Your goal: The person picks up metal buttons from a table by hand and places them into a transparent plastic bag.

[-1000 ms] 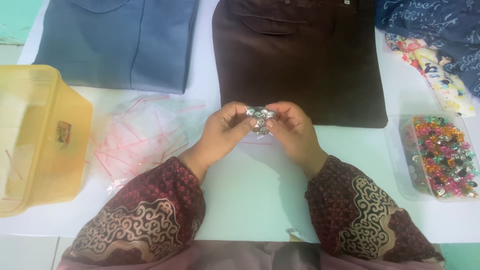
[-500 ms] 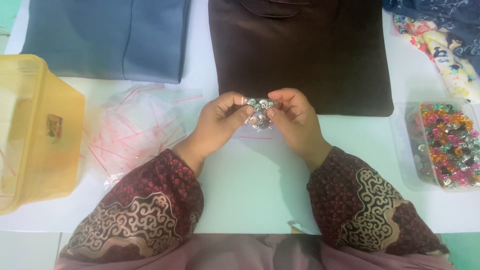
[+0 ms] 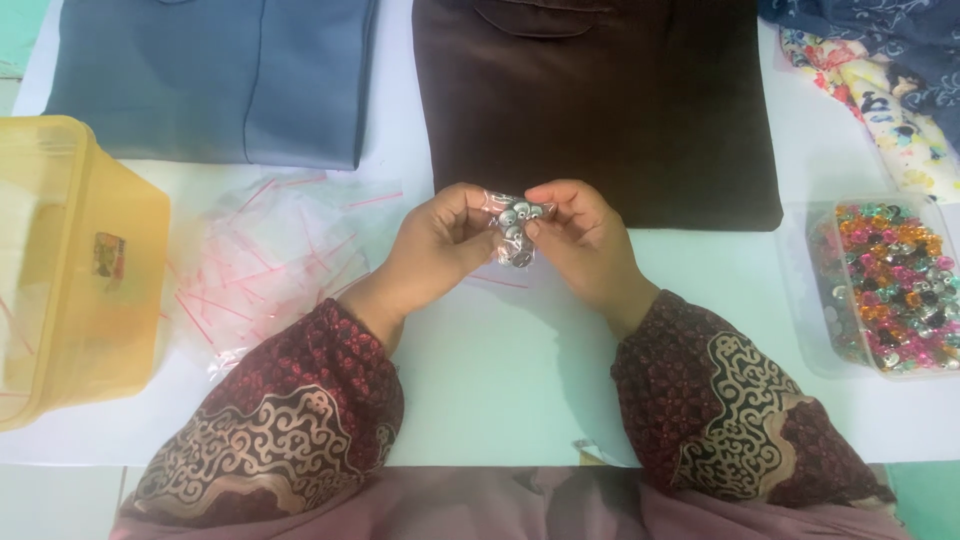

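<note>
Both my hands meet over the middle of the white table and pinch one small clear zip bag (image 3: 516, 232) filled with silvery beads. My left hand (image 3: 438, 243) grips the bag's left top corner. My right hand (image 3: 580, 238) holds the right top corner between thumb and fingers. The bag hangs just above the table, in front of a folded dark brown cloth (image 3: 600, 100). Patterned maroon sleeves cover both forearms.
A pile of empty clear zip bags with red strips (image 3: 270, 260) lies to the left. A yellow plastic box (image 3: 75, 260) stands at the far left. A clear tray of colourful beads (image 3: 890, 285) sits at the right. Folded blue cloth (image 3: 210, 75) and floral fabric (image 3: 880, 90) lie at the back.
The hands with the bead bag stay almost in place; the fingers shift slightly along the bag's top edge. The view has drifted a little.
</note>
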